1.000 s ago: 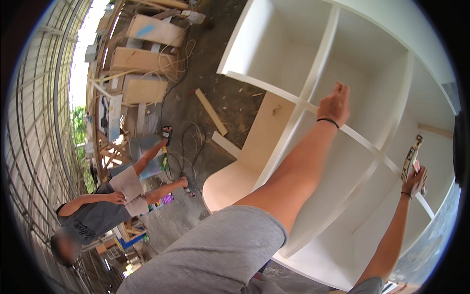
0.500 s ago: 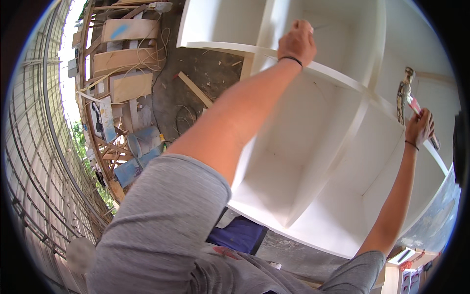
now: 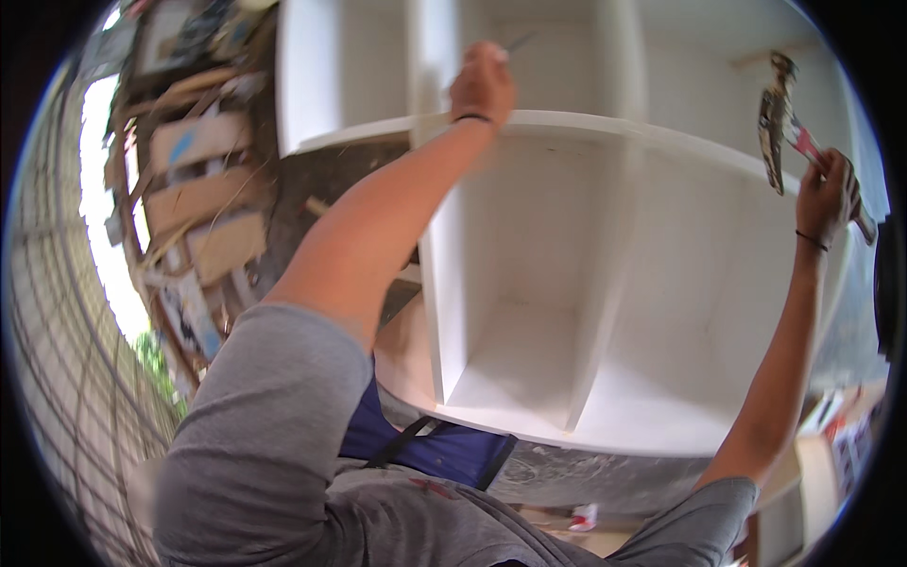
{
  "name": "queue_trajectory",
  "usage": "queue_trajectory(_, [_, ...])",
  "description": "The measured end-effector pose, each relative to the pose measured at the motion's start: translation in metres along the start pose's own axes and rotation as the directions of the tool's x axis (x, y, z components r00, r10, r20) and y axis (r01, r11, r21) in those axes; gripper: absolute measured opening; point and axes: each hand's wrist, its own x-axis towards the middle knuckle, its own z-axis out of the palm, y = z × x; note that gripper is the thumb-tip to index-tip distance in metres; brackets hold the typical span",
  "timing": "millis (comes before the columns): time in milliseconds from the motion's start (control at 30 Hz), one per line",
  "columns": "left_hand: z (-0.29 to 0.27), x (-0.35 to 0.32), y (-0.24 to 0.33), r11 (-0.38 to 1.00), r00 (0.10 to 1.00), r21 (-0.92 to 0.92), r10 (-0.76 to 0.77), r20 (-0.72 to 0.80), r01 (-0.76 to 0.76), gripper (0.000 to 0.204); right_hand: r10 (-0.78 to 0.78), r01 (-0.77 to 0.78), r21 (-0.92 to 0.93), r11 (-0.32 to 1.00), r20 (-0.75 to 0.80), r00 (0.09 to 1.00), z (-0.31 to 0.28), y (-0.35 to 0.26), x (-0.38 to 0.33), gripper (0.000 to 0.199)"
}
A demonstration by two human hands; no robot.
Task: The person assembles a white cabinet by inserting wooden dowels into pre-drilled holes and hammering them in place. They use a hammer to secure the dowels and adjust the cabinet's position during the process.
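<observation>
My left hand is raised to the edge of a white shelf board of a large white shelving unit. Its fingers pinch a thin nail that sticks up above the board. A dark band circles that wrist. Far to the right, my right hand grips a claw hammer by its pink handle. The metal head is held up, apart from the shelf. Grey sleeves cover both upper arms.
Stacked wooden boards and frames lie on the dark ground at the left. A wire fence runs along the left rim. A blue fabric piece with a black strap hangs below my chest. Small items lie at the lower right.
The view has swung so the shelving unit now fills the middle. A person seated at the lower left has dropped out of view. My left hand stays at the shelf edge; the hammer stays raised.
</observation>
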Motion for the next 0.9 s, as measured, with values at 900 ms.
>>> queue_trajectory(900, [-0.005, -0.006, 0.039, 0.602, 0.678, -0.484, 0.735, 0.022, -0.636, 0.006, 0.701, -0.825, 0.425, -0.372, 0.711, 0.05, -0.256, -0.286, -0.256, 0.027])
